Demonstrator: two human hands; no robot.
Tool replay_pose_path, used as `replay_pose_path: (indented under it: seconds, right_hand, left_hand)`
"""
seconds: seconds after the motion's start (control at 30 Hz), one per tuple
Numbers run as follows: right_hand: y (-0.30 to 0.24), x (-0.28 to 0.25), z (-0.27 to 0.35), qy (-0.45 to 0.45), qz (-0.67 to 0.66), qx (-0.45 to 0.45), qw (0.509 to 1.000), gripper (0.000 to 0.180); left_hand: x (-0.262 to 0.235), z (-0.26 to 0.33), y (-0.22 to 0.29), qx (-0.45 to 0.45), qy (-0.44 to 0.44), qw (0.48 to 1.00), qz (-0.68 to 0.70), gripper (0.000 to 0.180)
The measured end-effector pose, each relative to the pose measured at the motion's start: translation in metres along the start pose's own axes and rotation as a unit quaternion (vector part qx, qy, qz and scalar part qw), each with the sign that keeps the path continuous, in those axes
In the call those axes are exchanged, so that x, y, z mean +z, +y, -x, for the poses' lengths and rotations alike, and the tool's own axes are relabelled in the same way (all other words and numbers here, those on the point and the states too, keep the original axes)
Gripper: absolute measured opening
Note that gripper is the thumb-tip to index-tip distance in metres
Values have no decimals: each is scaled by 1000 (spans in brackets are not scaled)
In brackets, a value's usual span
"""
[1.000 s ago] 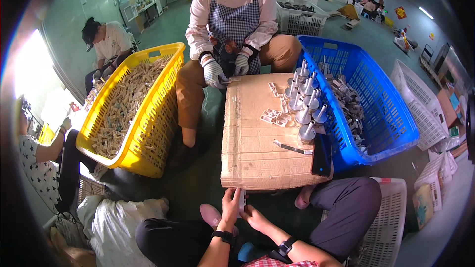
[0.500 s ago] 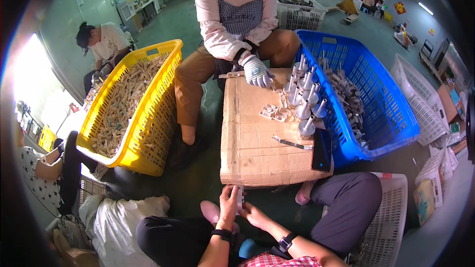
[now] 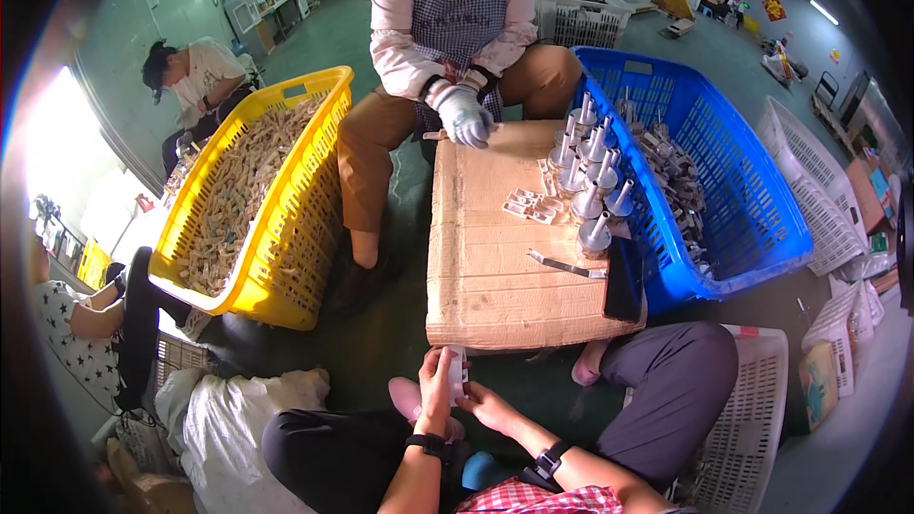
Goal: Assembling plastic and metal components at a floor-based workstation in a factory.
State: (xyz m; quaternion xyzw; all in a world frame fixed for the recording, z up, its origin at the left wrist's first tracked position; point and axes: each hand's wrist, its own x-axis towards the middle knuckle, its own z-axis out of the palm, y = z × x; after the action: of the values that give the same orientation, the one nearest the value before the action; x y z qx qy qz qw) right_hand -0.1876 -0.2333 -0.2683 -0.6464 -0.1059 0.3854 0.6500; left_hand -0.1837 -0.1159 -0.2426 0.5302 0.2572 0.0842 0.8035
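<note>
Both of my hands are closed on a small pale plastic part [image 3: 457, 371], upright just off the near edge of the cardboard-topped stand [image 3: 486, 295]. My left hand [image 3: 435, 385] grips it from the left, and the fingertips of my right hand [image 3: 487, 408] pinch its lower right side. On the cardboard, a slim grey knife-like tool [image 3: 567, 266] lies beside a black phone [image 3: 624, 287]. Farther back are several flat pale plastic pieces [image 3: 533, 207] and a cluster of round grey parts with upright stems [image 3: 594, 236].
Across the cardboard sits a co-worker, whose gloved hands [image 3: 465, 118] are at its far edge. A yellow crate [image 3: 286, 238] of pale pieces stands left; a blue crate [image 3: 752, 276] of grey parts stands right. White sacks [image 3: 248, 419] lie near my left knee, a white crate [image 3: 752, 419] by my right.
The co-worker's gloved hand has drawn back and left from the plastic pieces. My hands hold the same part in nearly the same place. The view has shifted slightly.
</note>
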Motion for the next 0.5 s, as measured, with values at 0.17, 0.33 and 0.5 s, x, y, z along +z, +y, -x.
replay_pose_path:
  seconds: [0.17,0.33,0.5]
  right_hand:
    - [3,1,-2,10,-13,-6,1000,26]
    - [12,1,-4,14,14,-24,1000,31]
    - [11,0,-4,19,22,-21,999,34]
  left_hand:
    - [-3,-7,-7,-4,1,1000,-28,22]
    - [-2,-10,-9,-7,3,998,-63,25]
    - [-4,-13,-14,-2,10,998,-55,24]
